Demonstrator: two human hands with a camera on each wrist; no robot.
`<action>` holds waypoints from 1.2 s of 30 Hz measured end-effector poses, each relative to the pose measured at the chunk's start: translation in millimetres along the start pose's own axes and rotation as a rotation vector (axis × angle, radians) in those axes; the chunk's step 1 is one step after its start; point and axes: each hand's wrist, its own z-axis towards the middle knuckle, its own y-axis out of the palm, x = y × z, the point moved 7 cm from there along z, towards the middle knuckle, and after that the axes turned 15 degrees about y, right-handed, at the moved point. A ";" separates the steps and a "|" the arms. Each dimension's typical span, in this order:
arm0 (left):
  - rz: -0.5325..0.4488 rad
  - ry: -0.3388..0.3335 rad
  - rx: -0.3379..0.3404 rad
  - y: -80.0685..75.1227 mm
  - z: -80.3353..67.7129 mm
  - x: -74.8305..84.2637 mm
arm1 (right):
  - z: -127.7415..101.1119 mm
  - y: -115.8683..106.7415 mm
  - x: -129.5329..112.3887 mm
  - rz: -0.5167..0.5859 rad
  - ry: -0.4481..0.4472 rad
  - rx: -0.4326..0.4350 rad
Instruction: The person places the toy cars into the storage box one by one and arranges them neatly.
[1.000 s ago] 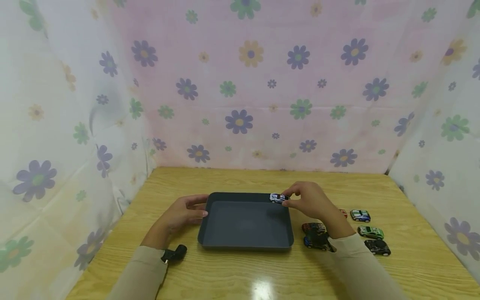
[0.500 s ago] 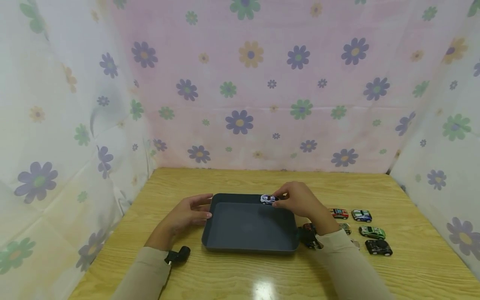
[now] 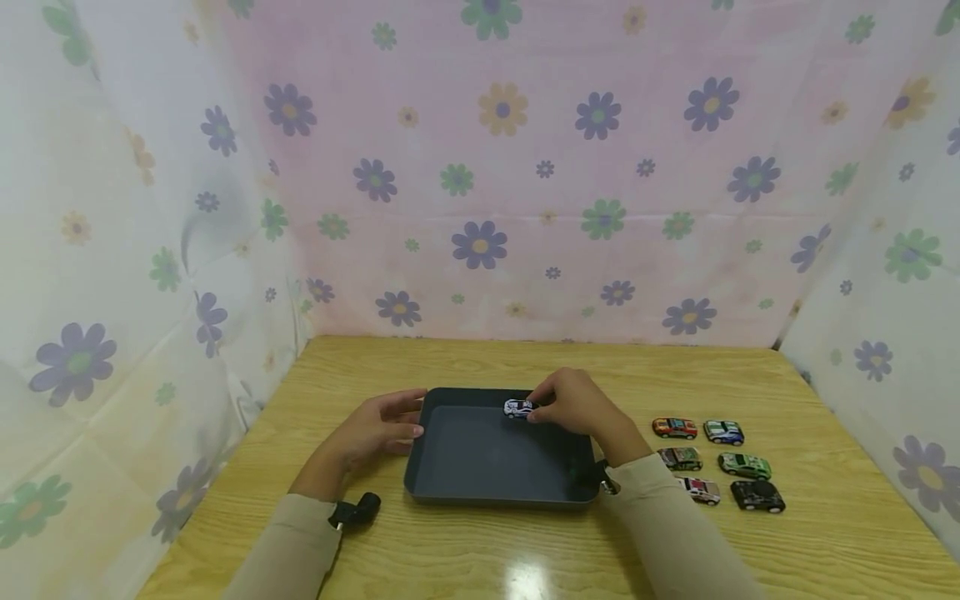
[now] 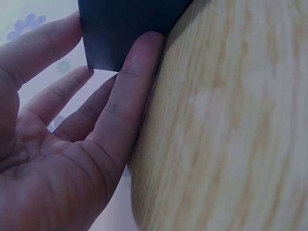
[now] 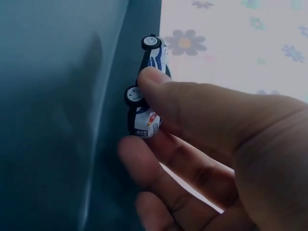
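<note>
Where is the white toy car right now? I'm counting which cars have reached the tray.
In the head view the white toy car is pinched by the right hand over the far part of the dark tray.

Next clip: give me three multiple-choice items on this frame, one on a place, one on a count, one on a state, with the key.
1. Where is the small white and blue toy car?
A. Over the far edge of the dark grey rectangular tray
B. On the wooden table left of the tray
C. In the row of cars

2. How many toy cars stand on the table right of the tray?
A. Three
B. Six
C. Nine

3. What is the left hand doing?
A. Pinching a car
B. Clenched, apart from the tray
C. Fingers straight against the tray's corner

Key: 1 A, the right hand pinches it there. 2 B, two columns of three. 3 C, the left wrist view shows it.
</note>
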 end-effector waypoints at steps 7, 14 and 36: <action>-0.043 -0.006 -0.009 0.9 1.5 -2.5 | 10.0 15.6 -5.4 -0.002 0.039 -0.032; -0.058 -0.011 -0.013 1.7 -0.3 -1.6 | 15.0 28.3 -13.3 -0.029 0.051 -0.057; -0.047 -0.037 -0.002 2.3 -1.9 0.9 | 27.7 50.2 -47.5 -0.059 0.022 -0.081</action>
